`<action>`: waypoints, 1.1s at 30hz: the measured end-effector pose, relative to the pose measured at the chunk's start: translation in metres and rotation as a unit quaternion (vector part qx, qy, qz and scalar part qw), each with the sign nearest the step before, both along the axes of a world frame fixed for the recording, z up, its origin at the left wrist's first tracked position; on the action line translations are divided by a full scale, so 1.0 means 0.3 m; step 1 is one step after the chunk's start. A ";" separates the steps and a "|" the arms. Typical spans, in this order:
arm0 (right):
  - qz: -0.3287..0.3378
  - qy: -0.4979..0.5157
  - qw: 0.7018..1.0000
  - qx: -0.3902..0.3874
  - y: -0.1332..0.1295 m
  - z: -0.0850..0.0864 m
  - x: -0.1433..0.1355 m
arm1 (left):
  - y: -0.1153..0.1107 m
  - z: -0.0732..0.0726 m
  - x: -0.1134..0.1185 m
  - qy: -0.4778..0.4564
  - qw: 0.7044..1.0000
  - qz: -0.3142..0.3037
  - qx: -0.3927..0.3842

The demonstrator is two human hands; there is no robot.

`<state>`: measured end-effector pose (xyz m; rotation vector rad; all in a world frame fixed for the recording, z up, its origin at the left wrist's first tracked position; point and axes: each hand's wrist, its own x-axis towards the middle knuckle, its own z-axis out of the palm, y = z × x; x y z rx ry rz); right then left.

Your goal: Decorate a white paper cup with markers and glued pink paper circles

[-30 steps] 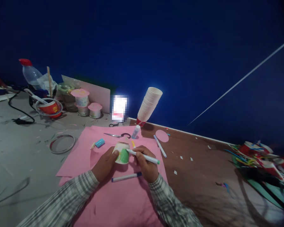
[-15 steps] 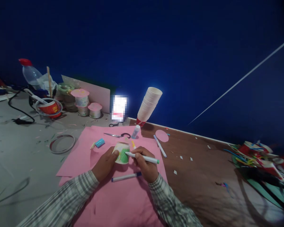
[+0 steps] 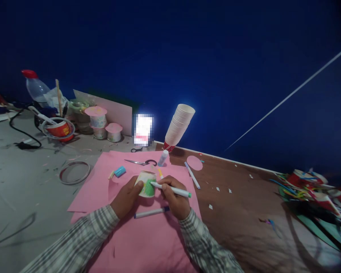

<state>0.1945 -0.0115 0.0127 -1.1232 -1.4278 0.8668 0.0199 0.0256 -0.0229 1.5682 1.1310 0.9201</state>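
A small white paper cup (image 3: 144,178) with a green patch and some yellow marks is gripped by my left hand (image 3: 126,197), thumb on its side. My right hand (image 3: 174,197) is closed around a white marker (image 3: 173,189) with a green end, held like a pen. The marker's tip touches or nearly touches the green patch. Below the cup a white marker with a dark blue cap (image 3: 150,213) lies on pink paper (image 3: 147,246). Scissors (image 3: 139,163), a glue stick (image 3: 163,158) and a blue cylinder (image 3: 119,171) lie or stand beyond the cup.
A tall leaning stack of paper cups (image 3: 179,125) stands by the blue wall. Another marker (image 3: 192,175) and a pink paper disc (image 3: 194,163) lie right. Tape ring (image 3: 74,173), pink-topped cups (image 3: 114,132) and a bottle (image 3: 36,89) are left; a cluttered pile (image 3: 315,193) is far right.
Almost nothing differs. The green patch and marker tip look nearly the same, and both hands keep their hold on the cup and marker.
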 end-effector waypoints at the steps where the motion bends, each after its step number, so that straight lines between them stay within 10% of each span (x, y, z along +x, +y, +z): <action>1: 0.015 -0.010 1.000 -0.001 -0.001 0.004 -0.001 | 0.000 0.000 0.000 -0.002 1.000 0.000 -0.001; 33: 0.012 -0.047 0.999 0.012 -0.003 0.028 0.010 | 0.000 -0.004 0.001 -0.016 1.000 0.001 -0.002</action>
